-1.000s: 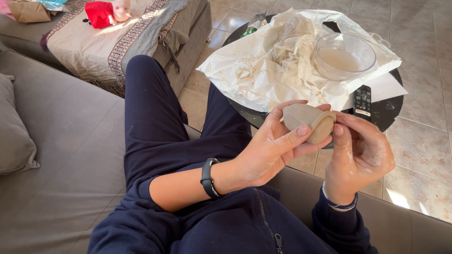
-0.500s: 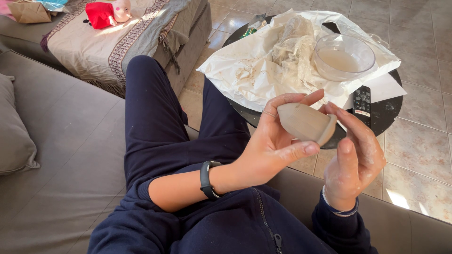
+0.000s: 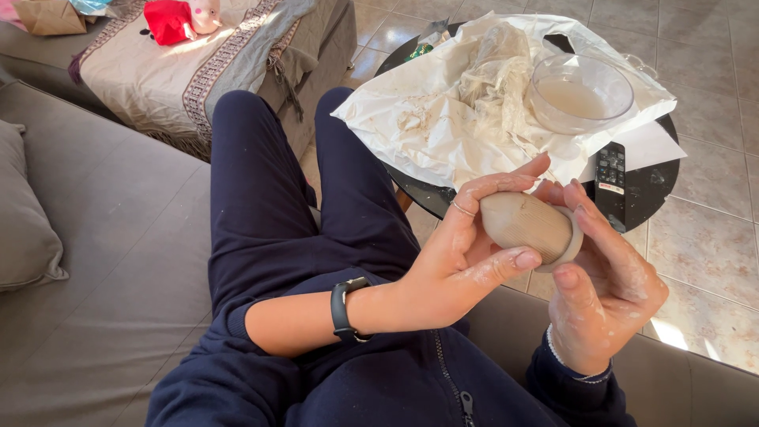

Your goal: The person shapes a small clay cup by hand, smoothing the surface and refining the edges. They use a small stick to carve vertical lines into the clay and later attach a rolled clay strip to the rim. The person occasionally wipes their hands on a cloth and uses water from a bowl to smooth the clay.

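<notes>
Left hand (image 3: 458, 253) and right hand (image 3: 605, 289) both clamped on clay piece (image 3: 526, 223), held in air above lap, near desk (image 3: 656, 186) edge. Fingers clay-smeared. On desk: crumpled paper (image 3: 451, 119), glass bowl (image 3: 579, 93) of cloudy water, remote (image 3: 609, 178) just beside paper. Black band (image 3: 341, 311) on left wrist.

The person wears a dark navy zip-up top; its zipper (image 3: 461, 398) runs down the front with a small metal pull. The left sleeve is pushed up above the forearm, while the right sleeve reaches the wrist. Matching dark navy trousers (image 3: 269, 205) cover both legs. A black band (image 3: 341, 310) circles the left wrist, and a thin pale bracelet (image 3: 571, 370) sits at the right wrist. The left hand (image 3: 466, 253) carries a slim ring (image 3: 462, 209) on one finger. Both it and the right hand (image 3: 605, 289) are smeared with pale, chalky residue.
</notes>
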